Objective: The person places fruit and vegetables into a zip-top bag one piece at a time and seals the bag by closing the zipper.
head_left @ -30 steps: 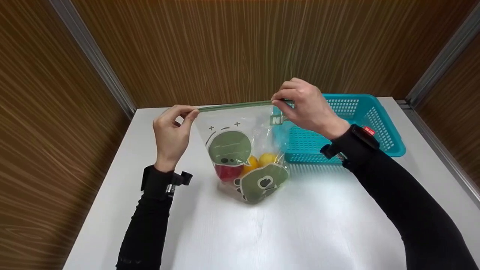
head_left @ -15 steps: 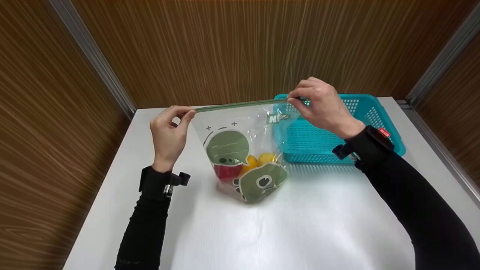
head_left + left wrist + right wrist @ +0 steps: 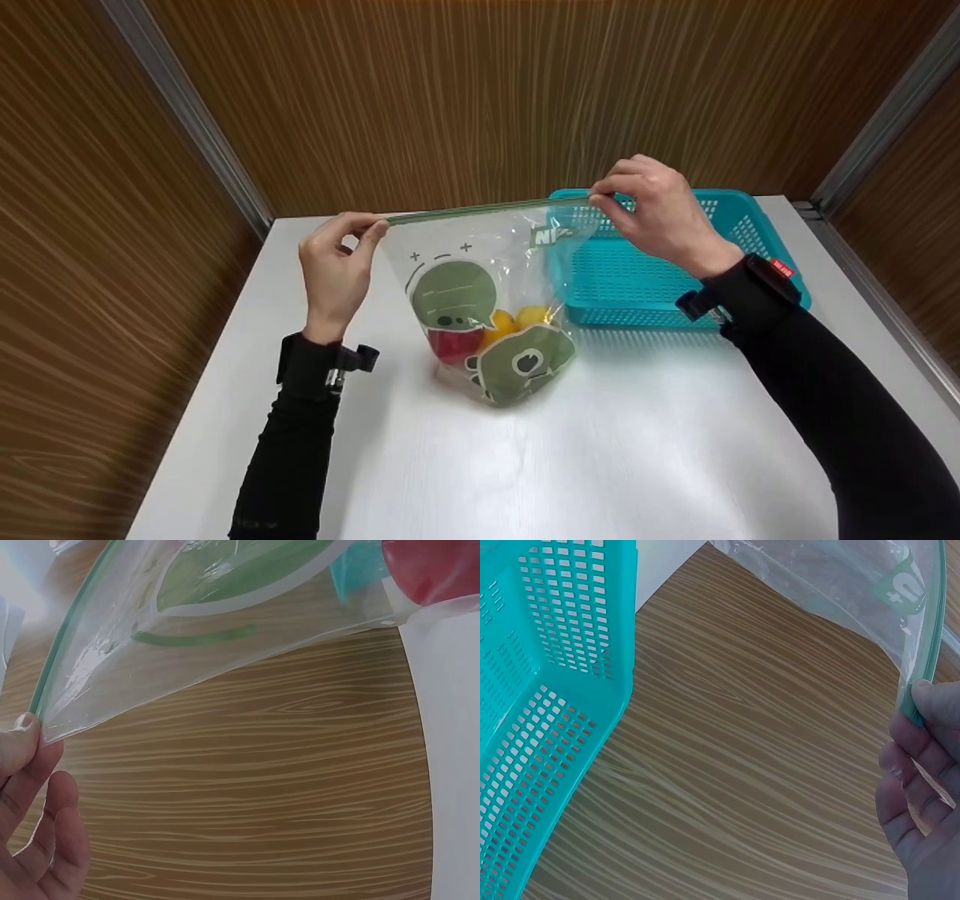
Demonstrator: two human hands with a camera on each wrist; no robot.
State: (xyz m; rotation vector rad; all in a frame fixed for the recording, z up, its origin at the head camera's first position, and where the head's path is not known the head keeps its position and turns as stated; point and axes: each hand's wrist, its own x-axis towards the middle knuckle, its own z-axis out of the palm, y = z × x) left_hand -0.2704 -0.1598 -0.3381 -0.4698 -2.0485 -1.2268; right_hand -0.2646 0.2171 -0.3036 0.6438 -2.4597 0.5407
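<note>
A clear zip-top bag with green cartoon prints stands on the white table, its green zip strip stretched straight between both hands. Through the plastic show a red round item and yellow-orange ones, partly hidden by the prints. My left hand pinches the left end of the strip between thumb and forefinger; the left wrist view shows the bag's corner there. At the opposite end, my right hand pinches the strip, and its tip sits between thumb and forefinger in the right wrist view.
Behind and right of the bag, a turquoise plastic basket stands on the white table, partly behind my right hand. Wood-grain panels rise at the back and both sides, with metal strips at the corners.
My right hand has slid to the right along the zip strip to its end, so more of the strip shows. The left hand has shifted slightly left, still pinching its corner.
</note>
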